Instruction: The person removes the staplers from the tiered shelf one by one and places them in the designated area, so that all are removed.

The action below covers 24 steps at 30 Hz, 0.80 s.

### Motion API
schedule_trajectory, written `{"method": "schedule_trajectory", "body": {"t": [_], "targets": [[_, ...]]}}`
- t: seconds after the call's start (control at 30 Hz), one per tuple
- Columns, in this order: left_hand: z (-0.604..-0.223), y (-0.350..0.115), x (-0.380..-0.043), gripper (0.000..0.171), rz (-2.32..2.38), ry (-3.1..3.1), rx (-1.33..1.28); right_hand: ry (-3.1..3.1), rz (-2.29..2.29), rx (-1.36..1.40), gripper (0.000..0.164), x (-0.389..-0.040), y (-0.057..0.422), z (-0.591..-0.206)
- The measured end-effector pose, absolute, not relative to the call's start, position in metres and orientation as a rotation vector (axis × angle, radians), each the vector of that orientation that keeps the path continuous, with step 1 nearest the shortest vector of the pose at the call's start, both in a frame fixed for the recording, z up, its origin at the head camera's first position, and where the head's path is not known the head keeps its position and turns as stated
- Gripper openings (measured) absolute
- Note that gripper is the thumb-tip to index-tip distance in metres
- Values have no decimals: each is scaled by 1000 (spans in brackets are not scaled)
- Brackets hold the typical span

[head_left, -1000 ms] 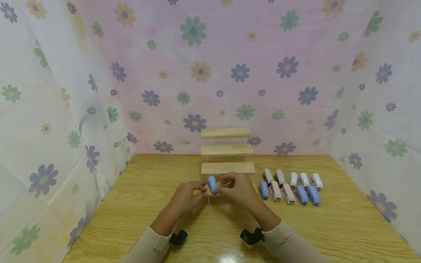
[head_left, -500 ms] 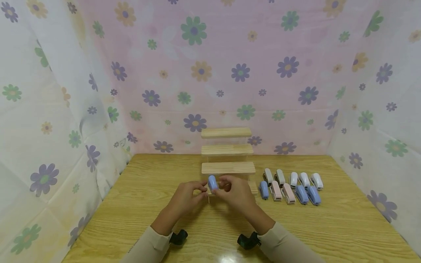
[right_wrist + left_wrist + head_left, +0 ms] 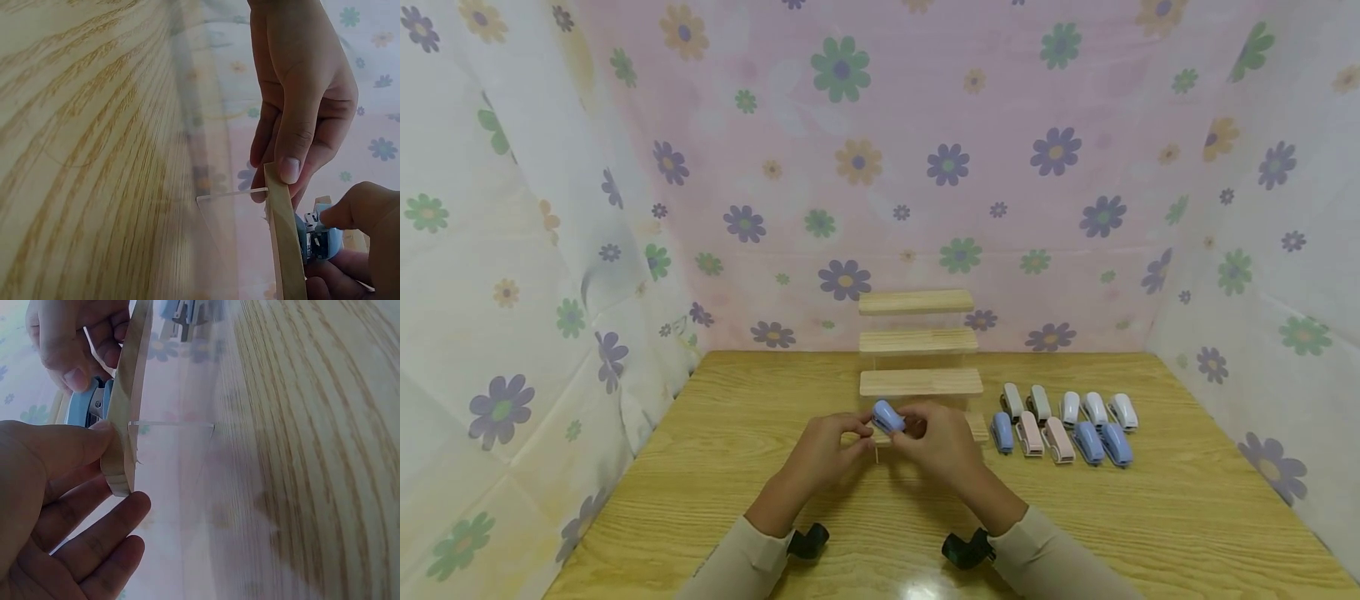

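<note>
A small blue stapler (image 3: 887, 416) sits turned aslant at the left end of the lowest board (image 3: 976, 427) of a stepped wooden display rack. My right hand (image 3: 938, 435) pinches it by its near end; in the right wrist view the thumb (image 3: 353, 209) lies against the stapler's (image 3: 322, 234) blue cover. At the board's left end, my left hand (image 3: 829, 450) grips the wood between thumb and fingers, beside the stapler. The left wrist view shows the left thumb (image 3: 75, 447) on the board's edge (image 3: 122, 447), with other fingers spread past its end.
Three higher boards, such as the top one (image 3: 916, 302), rise behind the hands. Right of the rack stand two rows of small staplers: grey (image 3: 1012, 402), white (image 3: 1094, 409), pink (image 3: 1058, 440) and blue (image 3: 1116, 445). Flowered cloth (image 3: 910, 167) encloses the wooden table (image 3: 760, 392).
My right hand has shifted slightly and turned the blue stapler, its near end swinging rightward so it now lies aslant. The left hand has stayed in place at the board's end.
</note>
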<state>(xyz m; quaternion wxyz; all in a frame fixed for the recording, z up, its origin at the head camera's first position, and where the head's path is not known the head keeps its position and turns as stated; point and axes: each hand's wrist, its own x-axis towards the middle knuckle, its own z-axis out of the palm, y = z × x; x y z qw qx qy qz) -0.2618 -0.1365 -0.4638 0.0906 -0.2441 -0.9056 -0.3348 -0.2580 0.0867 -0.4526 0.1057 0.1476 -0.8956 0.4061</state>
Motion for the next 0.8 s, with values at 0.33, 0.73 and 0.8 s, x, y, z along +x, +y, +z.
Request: {"method": "schedule_trajectory", "body": {"t": [0.33, 0.73, 0.8], "targets": [[-464, -136, -263, 14, -985, -2696, -718, -2652, 1196, 434, 23, -258, 87, -451], [-467, -136, -263, 16, -1013, -2686, -751, -2594, 1206, 417, 14, -263, 94, -454], [-467, -137, -263, 16, -1007, -2693, -745, -2591, 1213, 423, 14, -263, 96, -454]]}}
